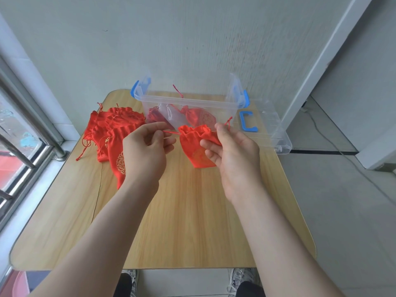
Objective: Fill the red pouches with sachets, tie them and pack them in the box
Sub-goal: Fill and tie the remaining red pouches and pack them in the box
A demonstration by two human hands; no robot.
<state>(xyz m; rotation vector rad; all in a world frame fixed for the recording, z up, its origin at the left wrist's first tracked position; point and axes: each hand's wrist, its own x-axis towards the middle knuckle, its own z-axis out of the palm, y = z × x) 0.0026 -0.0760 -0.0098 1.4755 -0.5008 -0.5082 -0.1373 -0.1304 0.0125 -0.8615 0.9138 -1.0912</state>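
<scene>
Red pouch (pixel 196 146) hangs upright, mouth up; left fingers (pixel 159 135) pinch its drawstring (pixel 171 132), right fingers (pixel 209 145) grip its gathered rim. Clear box (pixel 188 103) holds tied pouches (pixel 199 119).

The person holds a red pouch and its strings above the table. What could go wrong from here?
1. The left hand pinches only the thin cord; it may slip, leaving the mouth of the pouch, held by the right hand, loosely closed.
2. The clear lid seems to overhang the right edge of the table; an elbow might knock it off.
</scene>
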